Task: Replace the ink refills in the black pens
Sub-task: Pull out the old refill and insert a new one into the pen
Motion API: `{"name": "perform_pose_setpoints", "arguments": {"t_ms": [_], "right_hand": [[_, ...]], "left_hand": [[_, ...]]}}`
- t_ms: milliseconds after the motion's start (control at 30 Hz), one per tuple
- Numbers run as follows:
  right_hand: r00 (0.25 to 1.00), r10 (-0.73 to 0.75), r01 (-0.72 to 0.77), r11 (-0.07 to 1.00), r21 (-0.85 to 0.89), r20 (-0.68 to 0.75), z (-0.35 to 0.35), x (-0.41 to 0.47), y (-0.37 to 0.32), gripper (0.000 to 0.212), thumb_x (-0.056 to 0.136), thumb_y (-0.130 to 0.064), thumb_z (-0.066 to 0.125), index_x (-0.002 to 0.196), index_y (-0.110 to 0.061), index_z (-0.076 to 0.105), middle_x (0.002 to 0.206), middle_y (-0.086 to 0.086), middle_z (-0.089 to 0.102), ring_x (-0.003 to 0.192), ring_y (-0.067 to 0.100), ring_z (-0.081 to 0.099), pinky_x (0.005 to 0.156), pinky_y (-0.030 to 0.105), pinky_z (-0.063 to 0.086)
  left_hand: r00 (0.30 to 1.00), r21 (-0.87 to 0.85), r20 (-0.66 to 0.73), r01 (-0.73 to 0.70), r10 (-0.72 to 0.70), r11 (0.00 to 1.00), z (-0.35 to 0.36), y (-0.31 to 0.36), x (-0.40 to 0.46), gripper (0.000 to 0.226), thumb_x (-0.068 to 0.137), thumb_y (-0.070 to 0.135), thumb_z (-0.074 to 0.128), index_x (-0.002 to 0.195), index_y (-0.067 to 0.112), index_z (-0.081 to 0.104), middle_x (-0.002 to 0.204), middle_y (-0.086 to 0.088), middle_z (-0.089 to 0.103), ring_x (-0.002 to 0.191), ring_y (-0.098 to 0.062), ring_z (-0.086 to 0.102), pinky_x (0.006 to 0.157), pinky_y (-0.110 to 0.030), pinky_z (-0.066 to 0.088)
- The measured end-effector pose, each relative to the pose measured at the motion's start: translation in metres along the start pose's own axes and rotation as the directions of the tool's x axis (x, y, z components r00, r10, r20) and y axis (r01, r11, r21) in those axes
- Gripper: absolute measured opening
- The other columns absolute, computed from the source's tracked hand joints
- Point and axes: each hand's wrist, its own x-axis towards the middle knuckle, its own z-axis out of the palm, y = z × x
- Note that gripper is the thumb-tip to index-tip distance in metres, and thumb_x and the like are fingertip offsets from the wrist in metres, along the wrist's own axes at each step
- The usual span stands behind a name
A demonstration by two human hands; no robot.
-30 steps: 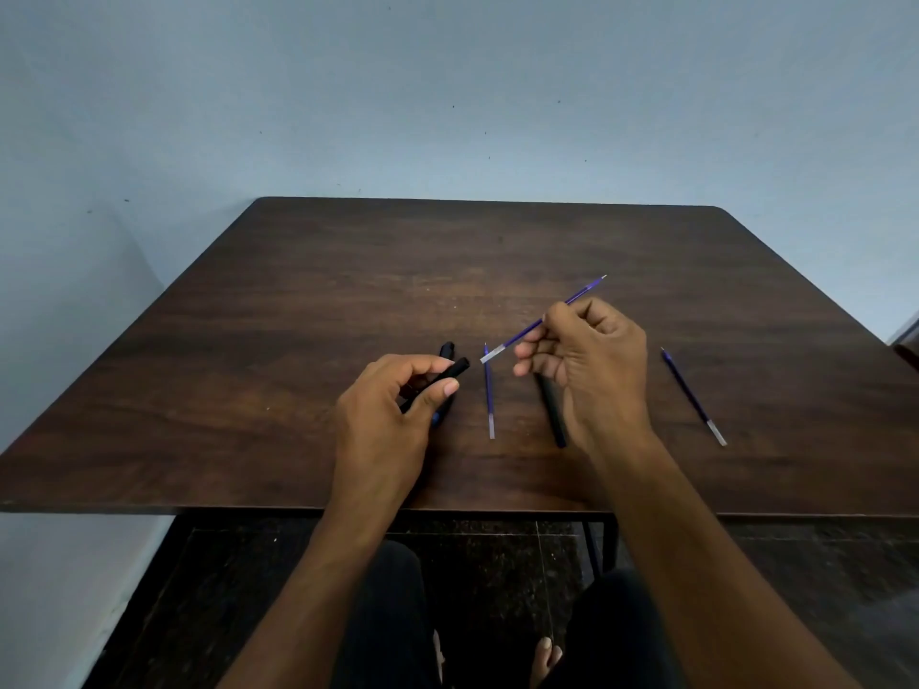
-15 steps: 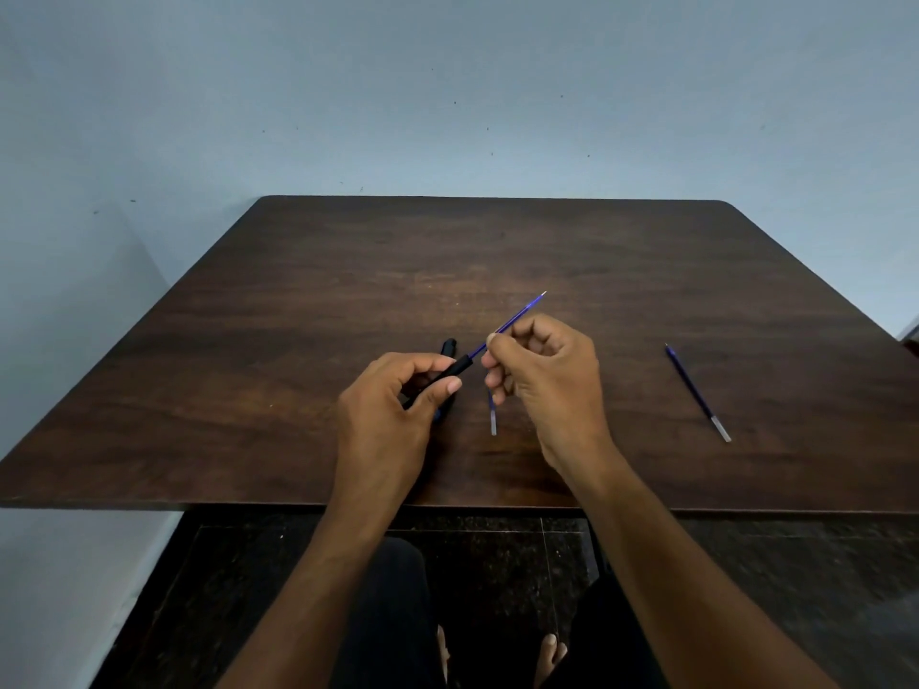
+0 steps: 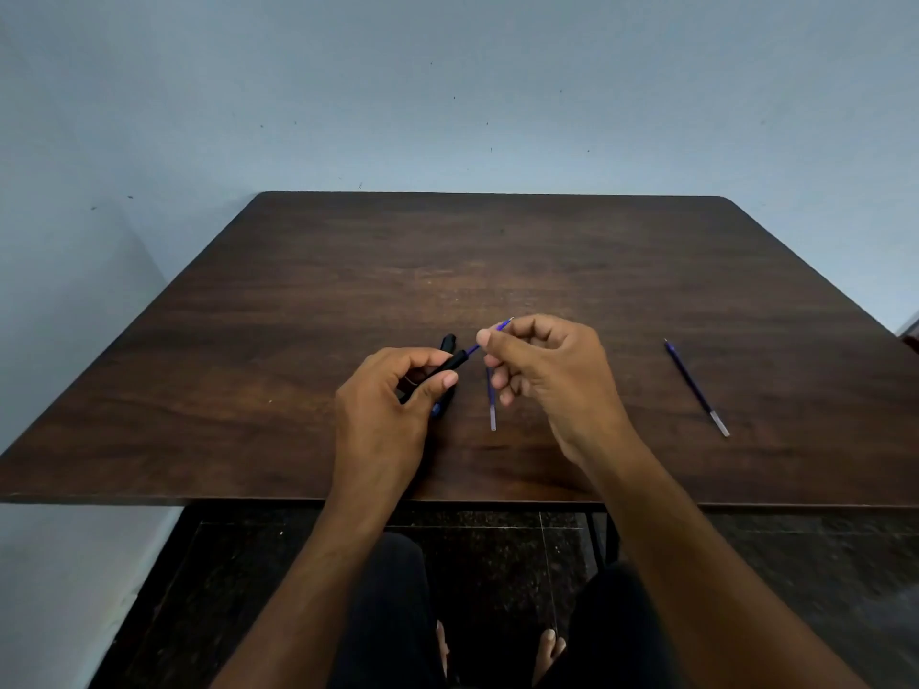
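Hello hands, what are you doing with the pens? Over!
Left hand grips black pen barrel. Right hand pinches blue refill, partly inside barrel. Two spare refills on table, nothing blocking.

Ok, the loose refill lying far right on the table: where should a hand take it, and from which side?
Pinch the far-right refill mid-shaft, on the dark blue part, from straight above. It lies flat on the table, thin, with open wood on both sides, so fingertips should close across its width.

Both forearms reach up from the lower frame; the left hand (image 3: 393,395) and the right hand (image 3: 544,370) sit curled near centre, fingertips almost meeting.
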Motion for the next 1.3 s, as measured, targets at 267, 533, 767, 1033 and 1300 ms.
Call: {"name": "perform_pose_setpoints", "arguments": {"t_ms": [267,533,767,1033,1300], "right_hand": [[0.999,-0.006,0.011,0.993,0.120,-0.037,-0.002,0.003,-0.003,0.004,0.088,-0.005,0.075,0.087,-0.002,0.073,0.070,0.012,0.069,0.056,0.020,0.058,0.048,0.030,0.048],[0.997,-0.049,0.049,0.999,0.000,-0.068,0.007,0.001,-0.001,0.010,0.090,-0.010,0.074,0.090,0.000,0.074,0.066,0.007,0.070,0.051,0.015,0.060,0.046,0.028,0.051],[0.993,-0.075,0.067,0.994,-0.083,-0.096,0.012,0.001,-0.002,0.013,0.089,-0.018,0.077,0.086,-0.006,0.073,0.063,0.004,0.071,0.047,0.013,0.059,0.044,0.028,0.052],[0.997,-0.022,-0.005,0.946,-0.324,-0.078,0.006,0.001,-0.008,0.024,0.080,-0.031,0.085,0.074,-0.010,0.075,0.056,0.002,0.068,0.042,0.008,0.054,0.042,0.023,0.043],[0.988,0.155,-0.084,0.412,-0.907,-0.021,0.047,0.002,-0.018,0.046,0.085,-0.049,0.073,0.065,-0.017,0.046,0.072,0.001,0.051,0.062,0.019,0.050,0.052,0.027,0.035]], "left_hand": [[0.998,-0.004,0.021,0.056,-0.056,0.998,-0.002,0.002,0.000,0.020,0.082,0.021,0.079,0.100,0.028,0.075,0.094,0.017,0.069,0.089,0.005,0.063,0.076,-0.005,0.046],[0.998,-0.029,-0.018,0.059,-0.060,0.998,-0.002,0.000,0.000,0.020,0.080,0.017,0.081,0.095,0.027,0.074,0.092,0.016,0.070,0.090,0.006,0.064,0.077,-0.003,0.044],[0.996,-0.056,-0.048,0.072,-0.074,0.996,-0.001,-0.001,0.001,0.021,0.079,0.015,0.081,0.092,0.030,0.073,0.091,0.015,0.070,0.088,0.002,0.065,0.079,-0.008,0.047],[0.981,-0.103,-0.114,0.146,-0.157,0.984,-0.001,0.000,0.002,0.019,0.082,0.017,0.079,0.092,0.032,0.072,0.091,0.014,0.070,0.087,0.004,0.064,0.078,-0.008,0.047],[0.978,-0.100,-0.135,0.149,-0.162,0.984,-0.002,-0.003,0.002,0.019,0.083,0.017,0.078,0.094,0.031,0.072,0.094,0.013,0.070,0.089,0.001,0.065,0.081,-0.016,0.051]]}}
